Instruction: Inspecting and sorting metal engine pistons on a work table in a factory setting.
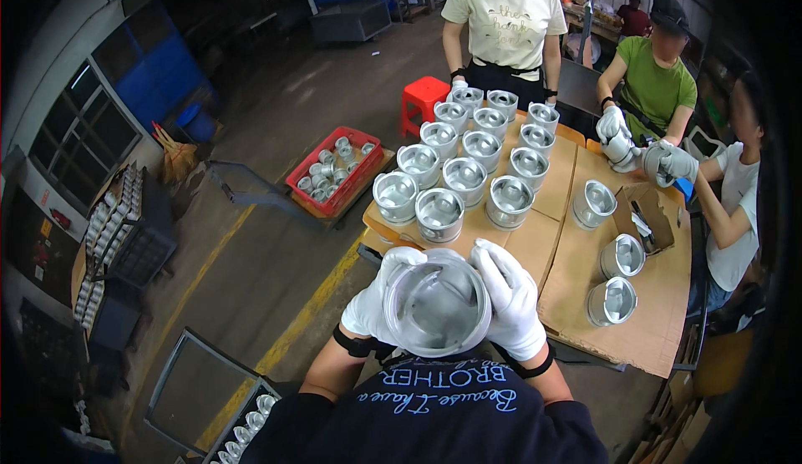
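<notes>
Silver metal piston (439, 309), hollow end facing up, sits between both white-gloved hands. Left hand (376, 299), at its 9 o'clock: fingers grasping the rim toward 10. Right hand (514, 305), at 3 o'clock: fingers fairly straight alongside the wall; grip cannot be confirmed. Standing pistons (440, 216) occupy the cardboard-covered table (572, 322) at 12 o'clock.

Your white-gloved left hand (368, 305) curls its fingers inward toward the right, your white-gloved right hand (516, 309) faces it with straighter fingers pointing far and slightly left, and your left forearm (331, 373) and right forearm (551, 387) slant inward from the near side.
</notes>
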Demonstrator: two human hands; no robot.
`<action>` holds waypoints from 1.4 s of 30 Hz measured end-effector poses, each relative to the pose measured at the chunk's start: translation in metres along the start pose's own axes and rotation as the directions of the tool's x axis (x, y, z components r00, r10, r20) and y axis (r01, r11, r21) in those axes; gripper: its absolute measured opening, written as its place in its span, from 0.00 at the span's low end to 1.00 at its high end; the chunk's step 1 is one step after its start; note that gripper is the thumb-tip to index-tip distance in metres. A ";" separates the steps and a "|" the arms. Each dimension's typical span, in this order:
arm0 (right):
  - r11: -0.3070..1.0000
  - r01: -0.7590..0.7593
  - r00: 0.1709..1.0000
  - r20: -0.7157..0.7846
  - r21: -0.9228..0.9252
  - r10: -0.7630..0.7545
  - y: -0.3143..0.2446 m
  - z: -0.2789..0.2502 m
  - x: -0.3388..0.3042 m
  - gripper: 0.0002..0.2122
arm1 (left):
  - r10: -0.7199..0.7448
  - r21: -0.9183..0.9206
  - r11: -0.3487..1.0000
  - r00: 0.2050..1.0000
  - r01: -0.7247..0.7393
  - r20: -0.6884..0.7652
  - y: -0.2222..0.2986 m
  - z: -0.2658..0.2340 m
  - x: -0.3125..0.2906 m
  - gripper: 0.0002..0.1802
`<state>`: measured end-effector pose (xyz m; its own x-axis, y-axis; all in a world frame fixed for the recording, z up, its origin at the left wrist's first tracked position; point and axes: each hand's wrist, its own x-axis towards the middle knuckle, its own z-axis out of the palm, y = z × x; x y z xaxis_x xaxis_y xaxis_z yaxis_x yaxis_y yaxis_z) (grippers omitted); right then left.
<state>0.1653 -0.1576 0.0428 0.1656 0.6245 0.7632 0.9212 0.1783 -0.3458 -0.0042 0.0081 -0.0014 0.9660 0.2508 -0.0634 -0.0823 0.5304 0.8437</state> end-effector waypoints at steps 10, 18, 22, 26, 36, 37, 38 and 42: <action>0.953 -0.296 0.955 0.006 0.064 0.296 0.030 -0.008 -0.022 0.33 | 0.529 0.529 0.571 0.774 -0.628 0.348 0.016 0.054 0.030 0.56; 0.930 -0.359 0.899 -0.237 0.084 0.368 0.049 -0.076 -0.061 0.20 | 0.510 0.804 0.223 0.769 -0.551 0.386 -0.001 0.094 0.067 0.54; 0.998 -0.066 0.997 -0.035 0.015 0.067 0.058 -0.091 -0.048 0.10 | 0.239 0.878 0.266 0.909 -0.399 0.341 -0.040 0.102 0.099 0.47; 0.983 -0.178 0.898 0.403 -0.038 0.178 0.065 -0.081 -0.068 0.09 | 0.335 0.799 0.356 0.864 -0.486 0.376 -0.061 0.115 0.112 0.50; 0.864 -0.485 0.798 0.339 -0.132 0.499 0.102 -0.040 -0.067 0.16 | 0.054 0.819 0.530 0.973 -0.218 0.224 -0.069 0.049 0.133 0.55; 0.858 -0.497 0.797 0.322 -0.133 0.512 0.105 -0.032 -0.064 0.16 | 0.059 0.870 0.454 0.981 -0.191 0.184 -0.063 0.041 0.130 0.54; 0.901 -0.387 0.823 0.366 -0.198 0.434 0.106 -0.024 -0.056 0.15 | 0.043 0.866 0.485 0.992 -0.123 0.117 -0.055 0.035 0.126 0.52; 0.921 -0.158 0.890 0.353 -0.356 0.289 0.109 0.021 -0.037 0.12 | 0.117 0.892 0.437 0.991 -0.114 0.070 -0.041 0.001 0.122 0.47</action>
<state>0.2525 -0.1458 -0.0346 0.2892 0.8759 0.3862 0.9478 -0.2053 -0.2441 0.1169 0.0162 -0.0428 0.9645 0.2539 0.0726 0.0726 -0.5193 0.8515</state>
